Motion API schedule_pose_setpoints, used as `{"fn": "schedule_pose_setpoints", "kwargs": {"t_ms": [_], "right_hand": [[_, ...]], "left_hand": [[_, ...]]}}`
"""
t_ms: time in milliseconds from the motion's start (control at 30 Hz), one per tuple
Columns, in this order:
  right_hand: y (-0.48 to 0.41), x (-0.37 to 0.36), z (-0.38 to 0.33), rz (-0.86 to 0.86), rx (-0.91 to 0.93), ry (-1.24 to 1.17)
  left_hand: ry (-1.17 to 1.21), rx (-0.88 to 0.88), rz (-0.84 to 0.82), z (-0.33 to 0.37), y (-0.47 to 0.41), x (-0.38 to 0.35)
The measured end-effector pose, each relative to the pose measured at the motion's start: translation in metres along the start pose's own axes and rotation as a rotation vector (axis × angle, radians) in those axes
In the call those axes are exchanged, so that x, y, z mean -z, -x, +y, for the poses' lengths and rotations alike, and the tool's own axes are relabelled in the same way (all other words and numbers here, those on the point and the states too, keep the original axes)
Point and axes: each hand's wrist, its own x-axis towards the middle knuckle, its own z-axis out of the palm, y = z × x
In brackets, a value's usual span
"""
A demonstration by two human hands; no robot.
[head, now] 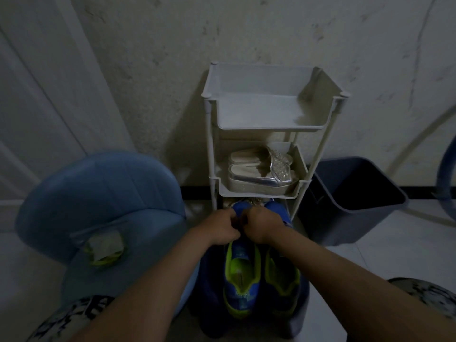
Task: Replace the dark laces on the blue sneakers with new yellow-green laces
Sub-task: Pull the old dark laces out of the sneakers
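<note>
Head cam, dim and a bit blurred, only view I have

- blue sneakers (243, 299) sit side by side between my operator's knees (74, 317), heels toward the camera, toes under the bottom tier of the shelf rack (318, 156)
- they rest on something dark; cannot tell what it is
- both have yellow-green lining round the collar
- chair-side sneaker (240, 267): opening and tongue visible, forefoot covered by the hands
- bin-side sneaker (281, 280): just beside it, touching or nearly so, its front partly under the right wrist
- left grip (223, 227): bare hand, fingers curled in tight, knuckles up, over the lacing area of the chair-side sneaker
- right grip (261, 228): same posture, fingers curled in, knuckles almost meeting the left ones
- the fingertips are hidden under the hands, so I cannot tell whether either grip holds a lace or just bears on the shoe
- no dark lace clearly readable; that zone is hidden
- yellow-green packet (104, 248): clear wrapper with yellow-green inside, lying on the seat of the blue chair (98, 193), well apart from both hands
- the chair stands just beside the sneakers, in front of a white door (37, 95)
- rack stands against the stained wall (246, 33); a pair of silvery sandals (261, 171) on the middle tier
- dark bin (352, 218) on the pale floor (407, 248), beside the rack, tilted away from it
</note>
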Motion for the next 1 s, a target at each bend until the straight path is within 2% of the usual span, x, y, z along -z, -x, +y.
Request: {"fn": "schedule_pose_setpoints", "kwargs": {"t_ms": [133, 267, 500, 600, 733, 900, 1000], "right_hand": [[0.003, 0.010, 0.010, 0.103, -0.100, -0.079], [0.009, 0.016, 0.018, 0.076, -0.126, -0.092], [0.011, 0.013, 0.012, 0.005, 0.096, -0.037], [0.010, 0.012, 0.010, 0.026, 0.126, 0.048], [0.006, 0.015, 0.014, 0.068, 0.061, 0.045], [0.005, 0.023, 0.024, 0.269, -0.089, -0.038], [0.006, 0.025, 0.025, 0.222, -0.064, -0.062]], "left_hand": [[-0.025, -0.019, 0.047, 0.000, -0.001, -0.005], [-0.089, -0.037, 0.093, -0.002, -0.006, -0.009], [-0.127, -0.045, 0.199, 0.000, -0.008, -0.014], [-0.115, -0.054, 0.201, -0.001, -0.007, -0.015], [-0.063, -0.037, 0.183, -0.002, -0.007, -0.014], [-0.036, -0.042, 0.189, -0.004, -0.008, -0.016], [-0.072, -0.056, 0.185, -0.003, -0.008, -0.016]]}}
